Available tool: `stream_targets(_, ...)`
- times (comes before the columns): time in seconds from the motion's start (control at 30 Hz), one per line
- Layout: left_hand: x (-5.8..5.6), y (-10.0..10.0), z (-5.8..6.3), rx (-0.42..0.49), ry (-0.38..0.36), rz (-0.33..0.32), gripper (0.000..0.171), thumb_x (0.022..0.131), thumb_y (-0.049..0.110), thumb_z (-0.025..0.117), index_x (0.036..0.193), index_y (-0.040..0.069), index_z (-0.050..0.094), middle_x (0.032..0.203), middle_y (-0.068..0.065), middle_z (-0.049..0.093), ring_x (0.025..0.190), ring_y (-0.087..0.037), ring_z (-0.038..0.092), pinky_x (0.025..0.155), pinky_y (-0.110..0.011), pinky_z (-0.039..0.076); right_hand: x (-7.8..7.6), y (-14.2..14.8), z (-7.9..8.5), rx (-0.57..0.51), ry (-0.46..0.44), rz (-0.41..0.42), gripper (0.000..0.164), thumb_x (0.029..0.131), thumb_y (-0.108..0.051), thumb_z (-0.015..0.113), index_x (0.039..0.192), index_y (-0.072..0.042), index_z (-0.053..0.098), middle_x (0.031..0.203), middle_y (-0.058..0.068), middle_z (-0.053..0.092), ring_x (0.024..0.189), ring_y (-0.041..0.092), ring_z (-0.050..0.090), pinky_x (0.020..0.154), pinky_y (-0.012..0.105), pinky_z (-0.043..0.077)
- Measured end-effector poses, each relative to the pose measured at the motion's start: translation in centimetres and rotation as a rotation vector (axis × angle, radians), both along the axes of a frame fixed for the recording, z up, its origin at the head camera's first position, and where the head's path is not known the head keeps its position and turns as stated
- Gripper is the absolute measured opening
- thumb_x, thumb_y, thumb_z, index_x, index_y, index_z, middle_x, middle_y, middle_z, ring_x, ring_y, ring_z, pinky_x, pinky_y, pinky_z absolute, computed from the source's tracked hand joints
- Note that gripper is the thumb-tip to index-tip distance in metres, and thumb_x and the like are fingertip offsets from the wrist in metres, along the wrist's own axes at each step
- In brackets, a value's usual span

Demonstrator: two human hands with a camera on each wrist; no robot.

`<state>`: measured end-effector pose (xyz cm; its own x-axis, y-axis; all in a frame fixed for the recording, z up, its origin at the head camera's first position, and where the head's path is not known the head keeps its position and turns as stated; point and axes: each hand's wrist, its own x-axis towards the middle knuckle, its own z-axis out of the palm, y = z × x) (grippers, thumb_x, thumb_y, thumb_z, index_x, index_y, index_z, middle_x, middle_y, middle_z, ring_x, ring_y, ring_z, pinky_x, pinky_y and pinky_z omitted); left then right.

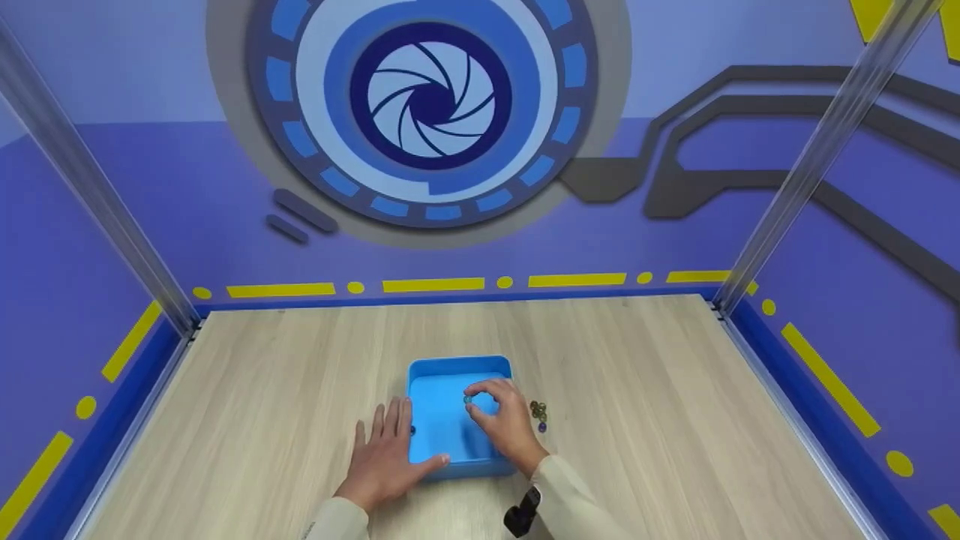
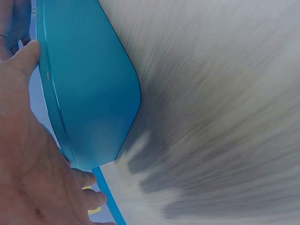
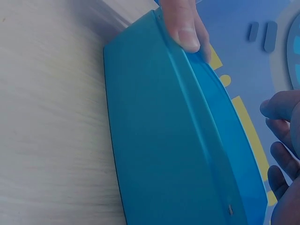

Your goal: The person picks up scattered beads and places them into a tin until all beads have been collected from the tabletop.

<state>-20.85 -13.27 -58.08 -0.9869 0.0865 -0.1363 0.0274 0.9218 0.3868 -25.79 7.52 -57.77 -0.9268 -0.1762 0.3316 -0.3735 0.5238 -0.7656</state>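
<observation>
A light blue plastic bin [image 1: 459, 471] stands on the wooden table. My right hand [image 1: 504, 424] is over it, pinching a small greenish glass marble [image 1: 467, 400] between thumb and index finger. In the right wrist view the fingers [image 3: 281, 108] of that hand show above the rim, but the marble cannot be seen. My left hand [image 1: 386, 461] rests against the left side of the bin with fingers extended, its thumb on the front rim. One dark marble [image 1: 412, 430] lies inside by the left wall. Just right of the bin sit several marbles [image 1: 538, 412], yellowish-brown and purple.
The wooden tabletop [image 1: 285, 390] spreads around the bin. A purple back wall [image 1: 420, 262] with yellow marks rises behind it, and side walls with metal posts [image 1: 810, 150] stand left and right. A black watch-like device [image 1: 523, 513] is at the right sleeve.
</observation>
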Motion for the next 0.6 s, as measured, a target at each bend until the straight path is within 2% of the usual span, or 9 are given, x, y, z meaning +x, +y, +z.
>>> stream_targets(0.2,0.0,0.0,-0.03,0.001,-0.001,0.0,0.116,0.074,0.082,0.054,0.155,0.008,0.016,0.162,-0.016,0.017,0.149,-0.042,0.013,0.113,-0.07,0.006,0.01,-0.12,-0.07,-0.004,0.011,0.006,0.014,0.086,-0.017,0.072,0.101,-0.019,0.072,0.102,-0.009,0.07,0.106,0.014,0.057,0.088,0.036,0.05)
stream_targets(0.4,0.04,-0.02,0.01,-0.002,0.003,0.001,0.116,0.074,0.082,0.053,0.155,0.008,0.016,0.162,-0.016,0.018,0.149,-0.042,0.013,0.113,-0.069,0.006,-0.06,-0.2,-0.35,-0.01,0.007,0.013,0.016,0.086,-0.018,0.072,0.1,-0.027,0.071,0.103,-0.011,0.07,0.107,0.014,0.057,0.09,0.038,0.05)
stream_targets(0.6,0.21,0.02,0.16,-0.001,0.014,-0.001,0.116,0.074,0.082,0.053,0.155,0.008,0.016,0.161,-0.016,0.019,0.148,-0.043,0.014,0.113,-0.069,0.006,-0.03,-0.37,-0.42,-0.013,0.001,0.015,0.018,0.085,-0.015,0.073,0.101,-0.024,0.072,0.103,-0.009,0.07,0.107,0.014,0.057,0.091,0.041,0.051)
